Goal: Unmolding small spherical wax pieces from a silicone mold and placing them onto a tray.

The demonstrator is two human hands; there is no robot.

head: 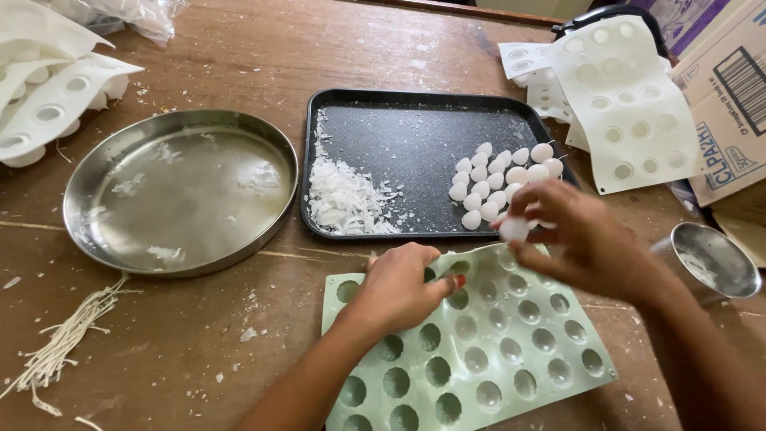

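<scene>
A pale green silicone mould [479,351] with several round cavities lies at the near edge of the wooden table. My left hand [403,287] presses on its upper left part, fingers bent over the rim. My right hand [578,235] hovers above the mould's far edge and pinches a small white wax piece [513,230] between its fingertips. Just beyond sits a black baking tray [415,132] holding a cluster of several white wax pieces [499,183] on the right and a heap of white wax flakes [343,199] on the left.
A round steel plate [179,191] with wax crumbs rests left of the tray. White moulds [622,96] lie at the back right, others [48,96] at the back left. A steel cup [714,259] stands right, cardboard boxes [730,104] behind it. White wicks [68,339] lie near left.
</scene>
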